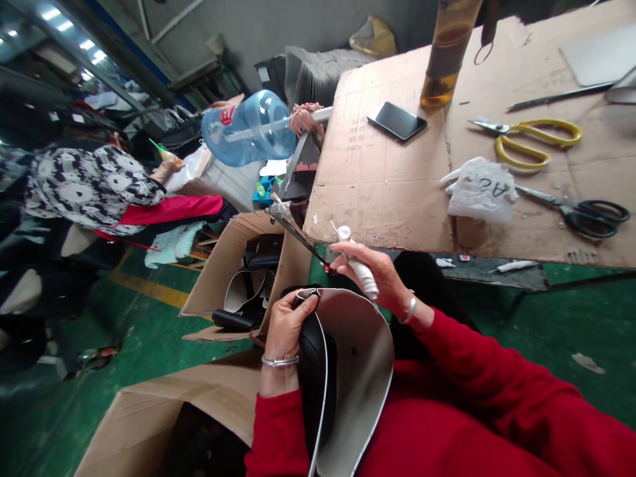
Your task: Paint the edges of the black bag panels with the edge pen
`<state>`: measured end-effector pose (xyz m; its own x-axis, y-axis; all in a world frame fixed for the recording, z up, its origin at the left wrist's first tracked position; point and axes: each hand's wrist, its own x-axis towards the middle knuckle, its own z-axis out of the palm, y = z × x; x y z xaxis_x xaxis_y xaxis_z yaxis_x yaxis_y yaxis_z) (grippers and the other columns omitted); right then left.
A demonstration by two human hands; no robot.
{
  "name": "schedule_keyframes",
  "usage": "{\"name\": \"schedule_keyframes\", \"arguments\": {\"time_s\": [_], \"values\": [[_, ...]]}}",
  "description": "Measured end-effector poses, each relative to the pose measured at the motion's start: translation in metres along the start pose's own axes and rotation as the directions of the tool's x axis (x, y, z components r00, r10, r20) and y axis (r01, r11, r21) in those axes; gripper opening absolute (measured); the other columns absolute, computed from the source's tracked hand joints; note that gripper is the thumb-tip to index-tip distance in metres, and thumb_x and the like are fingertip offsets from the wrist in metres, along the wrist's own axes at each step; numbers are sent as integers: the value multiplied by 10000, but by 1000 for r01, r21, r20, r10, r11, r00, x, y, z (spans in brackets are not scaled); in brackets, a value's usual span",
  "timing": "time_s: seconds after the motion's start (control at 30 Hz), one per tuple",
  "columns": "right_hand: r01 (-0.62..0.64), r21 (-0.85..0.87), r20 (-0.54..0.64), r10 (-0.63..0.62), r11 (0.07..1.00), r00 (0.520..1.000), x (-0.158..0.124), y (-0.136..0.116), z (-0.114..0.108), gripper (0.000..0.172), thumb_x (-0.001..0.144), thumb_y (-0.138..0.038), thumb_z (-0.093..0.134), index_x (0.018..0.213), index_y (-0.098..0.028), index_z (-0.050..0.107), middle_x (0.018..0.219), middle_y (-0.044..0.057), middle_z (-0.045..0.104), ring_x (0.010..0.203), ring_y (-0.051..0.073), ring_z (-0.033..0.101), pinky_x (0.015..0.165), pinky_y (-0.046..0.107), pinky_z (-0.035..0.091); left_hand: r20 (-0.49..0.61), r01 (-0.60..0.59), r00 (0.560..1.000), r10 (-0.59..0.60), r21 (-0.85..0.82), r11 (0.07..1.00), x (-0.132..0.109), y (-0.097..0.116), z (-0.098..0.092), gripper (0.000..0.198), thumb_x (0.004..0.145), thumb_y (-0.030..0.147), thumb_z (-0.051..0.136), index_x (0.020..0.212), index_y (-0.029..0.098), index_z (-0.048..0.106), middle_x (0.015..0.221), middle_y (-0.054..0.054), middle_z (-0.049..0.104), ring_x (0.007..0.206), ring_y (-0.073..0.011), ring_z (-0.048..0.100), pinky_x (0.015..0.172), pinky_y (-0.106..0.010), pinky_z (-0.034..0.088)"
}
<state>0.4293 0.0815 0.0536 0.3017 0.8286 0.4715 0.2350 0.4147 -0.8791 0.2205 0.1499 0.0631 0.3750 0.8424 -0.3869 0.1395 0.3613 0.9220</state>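
A black and grey shoe upper [342,371] is gripped in the lap by the left hand [288,324]; a white glue tube [360,268] is clutched in the right hand [377,275]. "AC" is scrawled on the plastic bag [481,189].

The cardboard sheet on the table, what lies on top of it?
On the cardboard sheet: phone, yellow scissors, black scissors, plastic bag, bottle. The tabletop beneath is mostly covered.

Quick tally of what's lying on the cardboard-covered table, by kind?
Scissors: 2, yellow-handled scissors and black-handled scissors
Black smartphone: 1
Amber glass bottle: 1
Crumpled white plastic bag: 1
Total: 5
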Motion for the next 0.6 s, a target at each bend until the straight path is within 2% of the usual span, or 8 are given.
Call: {"name": "schedule_keyframes", "arguments": {"time_s": [0.07,0.13,0.23,0.33,0.4,0.6], "values": [[3,-95,-69,-9,995,998,12,-3,-20,353,963,-360,677,1302,-262,655,1158,62,727,952,211,704,902,336,544,23,20,1000,-20,-17,1000,4,1,6,288,629,331,914,821,156,788,747,-26,746,646,-149,643,645,-247,501],[2,-172,-157,-30,985,987,25,-3,-37,301,937,-377,713,1206,-241,719,1181,73,729,986,226,699,914,345,541,67,14,998,-16,38,999,7,3,13,269,645,330,903,808,155,780,744,-24,738,650,-145,634,631,-235,488],[-75,-138,-244,40,988,969,39,8,-51,255,933,-414,703,1042,-189,755,1007,77,762,867,215,716,783,322,564,114,-78,992,56,199,977,13,5,24,211,685,312,877,768,160,756,710,0,703,648,-123,598,614,-206,452],[-199,-19,-274,186,980,943,46,25,-55,340,921,-488,691,972,-155,733,781,51,737,653,178,690,595,275,540,132,-132,986,99,269,954,19,5,33,196,711,321,855,764,163,751,697,8,682,650,-119,580,607,-200,436],[-234,24,-297,230,972,927,46,34,-55,377,901,-521,700,946,-147,720,720,39,717,602,171,675,556,264,528,118,-122,989,95,254,960,23,4,36,211,714,340,850,791,162,767,721,-4,699,662,-130,592,610,-209,445],[-216,-57,-317,187,975,930,45,39,-57,348,897,-503,706,811,-166,710,720,29,685,627,172,659,575,268,504,24,-111,994,108,175,978,34,0,43,250,667,345,869,810,156,787,752,-36,742,669,-170,642,626,-252,501]]}}
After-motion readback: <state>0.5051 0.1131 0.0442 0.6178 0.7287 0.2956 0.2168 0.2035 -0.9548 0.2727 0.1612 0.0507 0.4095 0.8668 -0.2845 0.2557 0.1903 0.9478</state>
